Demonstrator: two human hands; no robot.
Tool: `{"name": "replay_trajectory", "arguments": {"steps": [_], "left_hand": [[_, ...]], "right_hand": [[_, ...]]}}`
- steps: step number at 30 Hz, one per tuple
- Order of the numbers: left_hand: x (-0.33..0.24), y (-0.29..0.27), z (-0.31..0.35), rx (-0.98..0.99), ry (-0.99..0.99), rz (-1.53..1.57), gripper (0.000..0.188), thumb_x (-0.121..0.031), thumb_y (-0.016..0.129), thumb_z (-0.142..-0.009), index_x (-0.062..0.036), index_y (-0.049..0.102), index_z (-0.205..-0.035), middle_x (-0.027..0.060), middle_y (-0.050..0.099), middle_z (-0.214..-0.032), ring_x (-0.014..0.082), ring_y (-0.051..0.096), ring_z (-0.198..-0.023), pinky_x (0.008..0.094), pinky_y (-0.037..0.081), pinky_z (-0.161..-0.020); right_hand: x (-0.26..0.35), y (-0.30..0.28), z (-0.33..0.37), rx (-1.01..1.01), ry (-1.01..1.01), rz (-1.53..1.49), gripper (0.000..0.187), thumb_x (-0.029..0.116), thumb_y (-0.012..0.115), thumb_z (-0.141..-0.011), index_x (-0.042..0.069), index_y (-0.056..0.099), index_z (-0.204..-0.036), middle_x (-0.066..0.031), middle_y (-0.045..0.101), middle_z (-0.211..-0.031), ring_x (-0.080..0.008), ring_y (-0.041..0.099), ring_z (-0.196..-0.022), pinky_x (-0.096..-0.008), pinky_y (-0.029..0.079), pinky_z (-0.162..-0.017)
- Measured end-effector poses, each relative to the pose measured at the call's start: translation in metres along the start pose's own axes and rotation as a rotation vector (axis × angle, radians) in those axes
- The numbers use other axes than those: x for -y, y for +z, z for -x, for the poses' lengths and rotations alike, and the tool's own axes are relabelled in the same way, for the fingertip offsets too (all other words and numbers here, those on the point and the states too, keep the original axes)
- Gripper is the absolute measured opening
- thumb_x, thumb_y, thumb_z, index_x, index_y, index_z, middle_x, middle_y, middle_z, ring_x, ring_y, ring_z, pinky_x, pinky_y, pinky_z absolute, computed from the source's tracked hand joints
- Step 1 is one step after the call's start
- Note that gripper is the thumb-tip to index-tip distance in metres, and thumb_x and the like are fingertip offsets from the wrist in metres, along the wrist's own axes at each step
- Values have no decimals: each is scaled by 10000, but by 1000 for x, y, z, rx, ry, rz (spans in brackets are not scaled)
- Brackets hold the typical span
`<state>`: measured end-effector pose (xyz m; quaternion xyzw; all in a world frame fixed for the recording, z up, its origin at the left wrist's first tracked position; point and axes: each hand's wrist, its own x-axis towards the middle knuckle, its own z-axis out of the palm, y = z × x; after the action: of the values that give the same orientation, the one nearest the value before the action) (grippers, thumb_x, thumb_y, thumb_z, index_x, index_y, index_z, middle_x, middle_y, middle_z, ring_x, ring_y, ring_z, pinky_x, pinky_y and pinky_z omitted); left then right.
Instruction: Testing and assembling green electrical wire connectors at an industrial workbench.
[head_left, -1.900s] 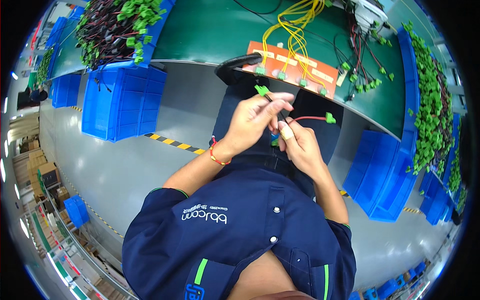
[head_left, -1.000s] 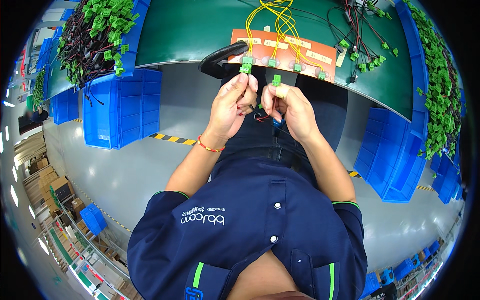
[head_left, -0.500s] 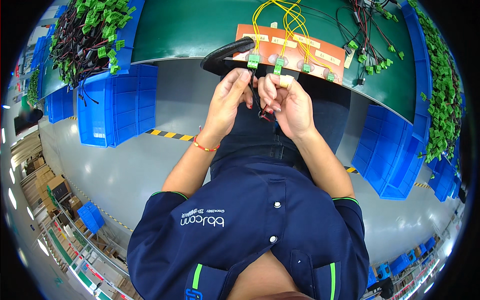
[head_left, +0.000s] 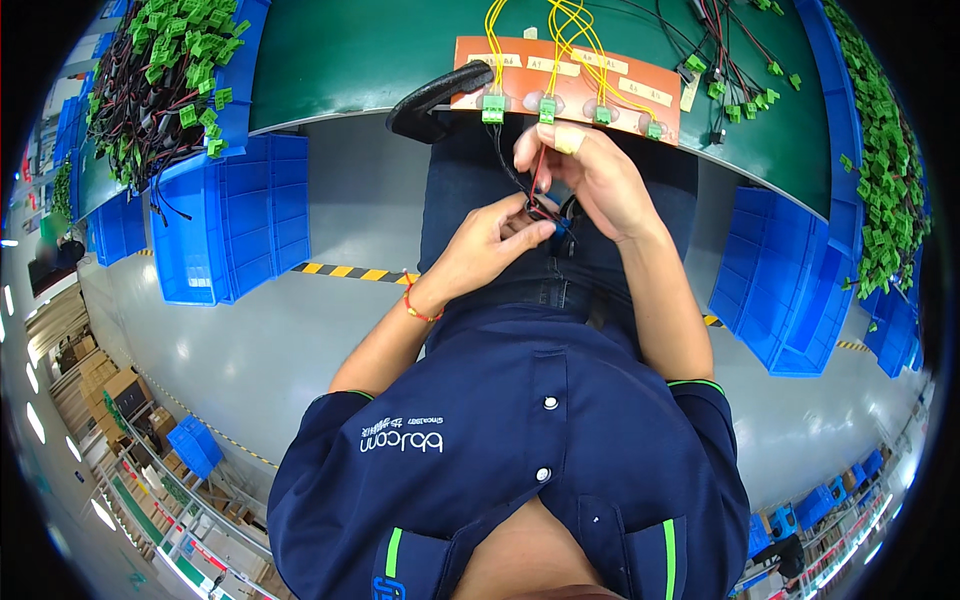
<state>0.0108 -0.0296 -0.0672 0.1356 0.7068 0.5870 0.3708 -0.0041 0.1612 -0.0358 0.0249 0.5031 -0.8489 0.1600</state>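
Left hand [head_left: 488,242] low, curled around wires [head_left: 540,210]; right hand [head_left: 600,178] higher, near connector [head_left: 547,110].

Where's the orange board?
In the head view, the orange board lies upper middle, along the near edge of the green table, left end by the black handle.

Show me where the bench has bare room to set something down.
The widest bare patch of green bench lies between the left blue bin and orange board. A smaller one lies front right, between the loose cables and right blue bin. Crowded: the board and those cables.
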Motion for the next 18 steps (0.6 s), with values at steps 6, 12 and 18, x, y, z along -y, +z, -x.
{"name": "replay_trajectory", "arguments": {"steps": [6,12,18], "left_hand": [[-5,7,-7,16,63,278,232,-103,627,-948,-3,589,-1154,56,647,-1077,114,630,-973,263,495,-890],[-5,17,-3,-75,143,282,184,-38,600,-940,1,600,-1120,66,645,-1064,128,627,-987,286,489,-926],[-12,19,0,-14,234,309,145,8,581,-937,-6,586,-1081,92,638,-1074,192,619,-1084,334,493,-955]], "right_hand": [[-33,-26,46,-222,20,593,218,203,526,-974,-4,595,-986,-80,604,-923,-163,583,-863,-298,468,-792],[-58,-25,87,-400,-146,764,159,143,572,-953,-7,620,-928,-66,584,-944,-152,556,-865,-292,455,-784],[-59,-27,83,-309,-4,278,325,212,503,-968,-22,633,-1154,-52,592,-993,-136,542,-814,-250,447,-783]]}}
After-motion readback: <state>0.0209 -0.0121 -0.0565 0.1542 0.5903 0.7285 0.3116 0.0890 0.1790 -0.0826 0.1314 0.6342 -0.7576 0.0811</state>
